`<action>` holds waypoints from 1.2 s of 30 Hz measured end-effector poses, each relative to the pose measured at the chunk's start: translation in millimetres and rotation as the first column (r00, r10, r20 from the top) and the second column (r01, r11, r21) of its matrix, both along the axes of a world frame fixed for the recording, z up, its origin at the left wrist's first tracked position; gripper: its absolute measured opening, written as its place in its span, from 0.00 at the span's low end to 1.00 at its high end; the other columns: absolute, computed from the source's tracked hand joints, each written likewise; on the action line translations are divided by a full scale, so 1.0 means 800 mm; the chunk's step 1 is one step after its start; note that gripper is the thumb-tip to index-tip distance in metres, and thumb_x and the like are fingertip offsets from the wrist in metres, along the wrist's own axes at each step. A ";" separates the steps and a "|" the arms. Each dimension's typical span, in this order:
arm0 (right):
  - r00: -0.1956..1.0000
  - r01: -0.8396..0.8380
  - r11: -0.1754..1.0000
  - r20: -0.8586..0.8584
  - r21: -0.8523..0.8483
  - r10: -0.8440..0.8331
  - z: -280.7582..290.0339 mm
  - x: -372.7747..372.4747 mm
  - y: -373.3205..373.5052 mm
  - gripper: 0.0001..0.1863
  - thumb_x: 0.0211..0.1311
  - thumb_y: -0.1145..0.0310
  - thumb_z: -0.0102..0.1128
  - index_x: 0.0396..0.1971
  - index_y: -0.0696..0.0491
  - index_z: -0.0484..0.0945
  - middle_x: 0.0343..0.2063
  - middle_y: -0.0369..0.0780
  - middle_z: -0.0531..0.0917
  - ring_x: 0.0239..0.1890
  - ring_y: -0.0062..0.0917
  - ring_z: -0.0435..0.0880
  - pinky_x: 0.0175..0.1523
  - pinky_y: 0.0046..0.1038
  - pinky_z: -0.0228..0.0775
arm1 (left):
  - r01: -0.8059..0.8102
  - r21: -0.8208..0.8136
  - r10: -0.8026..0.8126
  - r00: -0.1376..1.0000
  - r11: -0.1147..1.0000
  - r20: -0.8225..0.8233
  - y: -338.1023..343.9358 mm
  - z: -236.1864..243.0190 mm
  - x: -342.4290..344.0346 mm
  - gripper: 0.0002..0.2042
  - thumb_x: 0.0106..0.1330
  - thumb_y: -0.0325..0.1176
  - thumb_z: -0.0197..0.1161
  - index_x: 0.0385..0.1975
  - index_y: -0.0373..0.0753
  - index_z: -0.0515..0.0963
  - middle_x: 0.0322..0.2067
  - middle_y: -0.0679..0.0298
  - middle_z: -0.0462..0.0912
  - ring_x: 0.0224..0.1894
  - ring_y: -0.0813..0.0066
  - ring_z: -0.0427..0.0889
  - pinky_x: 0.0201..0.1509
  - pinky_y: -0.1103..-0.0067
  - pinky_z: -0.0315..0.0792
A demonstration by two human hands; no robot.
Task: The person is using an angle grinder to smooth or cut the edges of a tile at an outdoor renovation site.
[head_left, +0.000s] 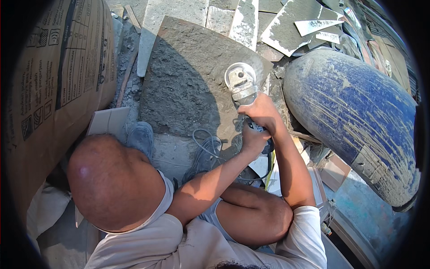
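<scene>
Right hand (262,111) grasped the angle grinder (242,83) just behind its head; left hand (255,138) was closed around the rear body. Tool sat over the right part of the rough grey slab (186,76); disc contact not discernible. Judged best: firm two-handed hold, light even pressure, with the looped cable (194,133) and nearby shoe (197,163) clear of the disc.
</scene>
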State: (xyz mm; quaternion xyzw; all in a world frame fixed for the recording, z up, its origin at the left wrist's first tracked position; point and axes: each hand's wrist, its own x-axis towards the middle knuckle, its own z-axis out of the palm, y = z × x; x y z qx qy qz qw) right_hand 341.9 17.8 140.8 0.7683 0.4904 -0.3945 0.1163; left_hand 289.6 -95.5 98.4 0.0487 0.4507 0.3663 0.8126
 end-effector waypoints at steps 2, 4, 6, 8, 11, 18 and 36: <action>0.991 0.099 0.995 -0.087 0.016 -0.098 0.018 -0.001 -0.001 0.21 0.41 0.59 0.68 0.31 0.60 0.83 0.30 0.55 0.84 0.33 0.49 0.83 0.41 0.35 0.77 | 0.083 -0.061 -0.086 0.995 0.995 -0.053 0.000 0.011 0.003 0.27 0.49 0.26 0.73 0.50 0.37 0.70 0.45 0.65 0.78 0.47 0.74 0.79 0.50 0.76 0.73; 0.991 0.118 0.992 -0.074 0.047 -0.115 0.012 0.005 -0.016 0.21 0.40 0.59 0.68 0.32 0.59 0.83 0.30 0.53 0.84 0.33 0.48 0.84 0.41 0.35 0.76 | 0.164 -0.065 -0.169 0.983 0.984 -0.076 -0.003 0.015 -0.002 0.28 0.49 0.27 0.73 0.52 0.36 0.70 0.46 0.64 0.78 0.48 0.73 0.78 0.52 0.76 0.72; 0.991 0.116 0.989 -0.081 0.094 -0.108 0.014 0.006 -0.020 0.21 0.40 0.59 0.68 0.33 0.58 0.83 0.29 0.52 0.85 0.33 0.47 0.84 0.41 0.35 0.76 | 0.246 -0.045 -0.249 0.966 0.968 -0.075 -0.006 0.015 -0.002 0.33 0.46 0.28 0.73 0.55 0.36 0.65 0.49 0.58 0.77 0.52 0.66 0.78 0.57 0.70 0.71; 0.984 0.145 0.975 -0.131 0.170 -0.124 0.014 -0.004 -0.018 0.20 0.40 0.60 0.68 0.32 0.60 0.83 0.27 0.53 0.84 0.32 0.47 0.85 0.41 0.36 0.76 | 0.219 -0.048 -0.223 0.970 0.974 -0.093 -0.008 0.017 -0.003 0.33 0.46 0.27 0.72 0.55 0.36 0.65 0.49 0.57 0.77 0.53 0.65 0.78 0.56 0.71 0.72; 0.999 0.010 0.999 -0.037 0.052 -0.008 -0.001 -0.002 0.005 0.20 0.41 0.60 0.67 0.29 0.63 0.82 0.26 0.56 0.83 0.31 0.49 0.84 0.40 0.38 0.76 | 0.044 -0.013 -0.044 0.998 0.999 -0.052 0.009 0.005 -0.001 0.24 0.50 0.26 0.72 0.47 0.37 0.71 0.43 0.65 0.79 0.44 0.76 0.79 0.46 0.76 0.73; 0.993 0.107 0.990 -0.065 0.096 -0.101 0.008 0.013 -0.024 0.23 0.40 0.61 0.67 0.38 0.59 0.82 0.30 0.49 0.86 0.33 0.40 0.85 0.43 0.35 0.75 | 0.223 -0.108 -0.229 0.973 0.969 -0.039 0.001 0.026 -0.002 0.31 0.47 0.26 0.71 0.53 0.36 0.66 0.46 0.60 0.78 0.48 0.67 0.79 0.54 0.72 0.72; 0.998 0.058 0.998 0.008 0.030 -0.058 0.021 -0.016 0.012 0.22 0.39 0.59 0.67 0.34 0.60 0.83 0.31 0.57 0.83 0.36 0.50 0.84 0.44 0.40 0.75 | 0.035 -0.050 -0.032 0.998 0.998 0.056 0.014 0.021 -0.008 0.26 0.48 0.26 0.69 0.51 0.37 0.70 0.45 0.62 0.79 0.47 0.71 0.79 0.53 0.74 0.72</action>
